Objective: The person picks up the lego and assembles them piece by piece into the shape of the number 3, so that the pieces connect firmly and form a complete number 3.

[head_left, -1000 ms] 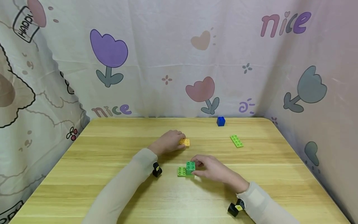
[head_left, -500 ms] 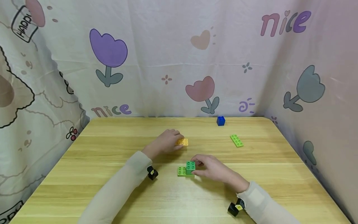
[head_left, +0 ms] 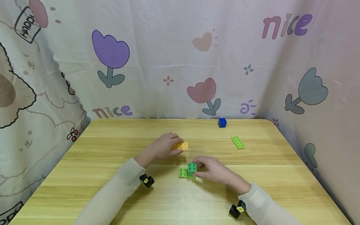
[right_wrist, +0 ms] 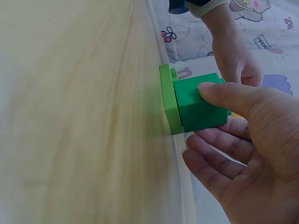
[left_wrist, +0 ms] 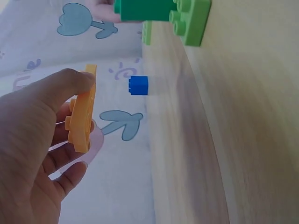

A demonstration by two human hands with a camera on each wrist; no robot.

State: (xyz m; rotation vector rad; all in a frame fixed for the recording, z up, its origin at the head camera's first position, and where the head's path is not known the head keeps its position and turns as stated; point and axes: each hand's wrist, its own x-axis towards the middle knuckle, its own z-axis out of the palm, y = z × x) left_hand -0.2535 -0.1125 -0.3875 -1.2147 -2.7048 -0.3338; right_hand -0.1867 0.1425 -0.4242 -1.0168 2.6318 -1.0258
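Between thumb and fingers, my left hand (head_left: 164, 146) pinches a flat orange building brick (head_left: 183, 146) with studs. In the left wrist view, this orange brick (left_wrist: 84, 114) is held up off the wooden table, its studs toward the palm. Nearer the front, my right hand (head_left: 214, 170) grips a square dark green brick (head_left: 192, 168), thumb on one side and fingers on the other. That green brick (right_wrist: 198, 102) sits on one end of a flat lime green brick (right_wrist: 169, 102), whose other end shows bare studs. The lime piece lies on the table.
A blue brick (head_left: 222, 122) stands by the table's back edge. Another flat lime green brick (head_left: 238, 142) lies at the back right. A printed cloth (head_left: 157, 93) hangs behind the table and along both sides.
My left hand has moved a little left and toward me, carrying the orange brick along. The right hand and the green bricks stay where they were.
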